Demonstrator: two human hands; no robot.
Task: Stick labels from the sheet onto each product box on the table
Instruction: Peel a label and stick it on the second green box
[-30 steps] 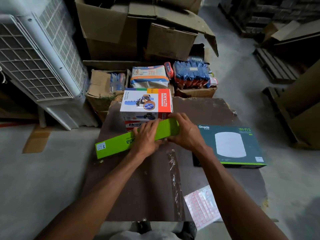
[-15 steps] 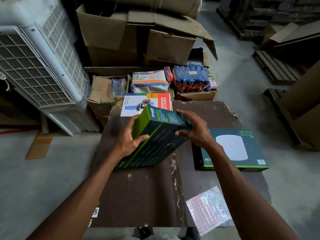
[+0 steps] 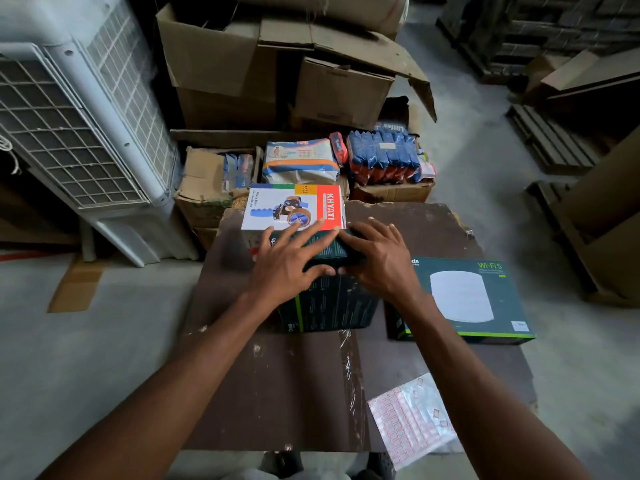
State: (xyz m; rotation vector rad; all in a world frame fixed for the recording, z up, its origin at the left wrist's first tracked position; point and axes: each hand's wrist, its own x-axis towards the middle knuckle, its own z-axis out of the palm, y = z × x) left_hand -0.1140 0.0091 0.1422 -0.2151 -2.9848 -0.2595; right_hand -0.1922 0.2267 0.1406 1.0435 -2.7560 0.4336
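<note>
While dark green box stands upright at table centre, my left hand and right hand lie flat on its top, fingers spread, not clamped. Label sheet at 5 o'clock; Wi-Fi box at 3 o'clock; KHYATI box at 12.

Label sheet print too small to read.

Matt dark cardboard product box, glossy label sheet, scuffed brown wooden table

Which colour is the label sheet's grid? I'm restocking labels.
Pink-red outlines on white backing, seen in the head view: label sheet at the table's near right corner.
</note>
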